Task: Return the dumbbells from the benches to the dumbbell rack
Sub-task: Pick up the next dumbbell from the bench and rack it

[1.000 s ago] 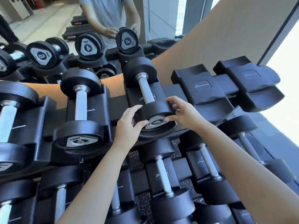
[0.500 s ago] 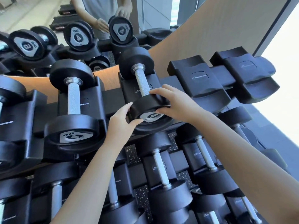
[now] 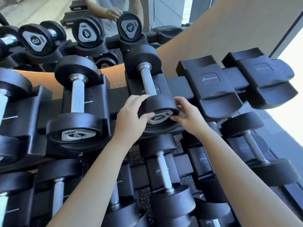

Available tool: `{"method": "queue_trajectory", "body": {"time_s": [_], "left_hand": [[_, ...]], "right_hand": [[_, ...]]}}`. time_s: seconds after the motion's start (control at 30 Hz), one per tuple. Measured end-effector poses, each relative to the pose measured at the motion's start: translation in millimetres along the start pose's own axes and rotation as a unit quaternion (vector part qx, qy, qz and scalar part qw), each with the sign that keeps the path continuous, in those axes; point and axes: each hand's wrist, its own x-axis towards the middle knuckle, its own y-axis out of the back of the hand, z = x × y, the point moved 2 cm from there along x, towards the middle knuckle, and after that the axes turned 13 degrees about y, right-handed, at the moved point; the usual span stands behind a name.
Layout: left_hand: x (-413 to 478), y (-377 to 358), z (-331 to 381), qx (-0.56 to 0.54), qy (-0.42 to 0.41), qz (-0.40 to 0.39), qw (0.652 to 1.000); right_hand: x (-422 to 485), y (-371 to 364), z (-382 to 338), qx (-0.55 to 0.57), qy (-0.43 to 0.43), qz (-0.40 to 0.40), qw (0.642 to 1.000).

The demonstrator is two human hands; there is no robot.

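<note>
Both hands hold the near end of one dumbbell marked 4. The left hand wraps its fingers around the round black weight from the 9 o'clock side. The right hand grips it from the 3 o'clock side, thumb on the silver label. The dumbbell lies in a cradle on the top row of the dumbbell rack (it may be fully seated, hard to tell). Another 4 dumbbell sits at 9 o'clock. Two empty cradles wait at 3 o'clock.
</note>
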Motion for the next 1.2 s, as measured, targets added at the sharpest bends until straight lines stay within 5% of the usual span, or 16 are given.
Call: {"method": "queue_trajectory", "body": {"time_s": [0.47,0.83,1.2], "left_hand": [[-13,-19,-49,-0.214,0.131,-0.017,0.968],[-3,-14,-36,-0.09,0.087,-0.035,0.992],[-14,-22,-45,-0.124,0.123,0.004,0.985]], "right_hand": [[6,19,-43,-0.207,0.119,-0.043,0.97],[-12,7,-6,0.088,-0.031,0.053,0.994],[0,9,-2,0.068,-0.025,0.031,0.997]]}}
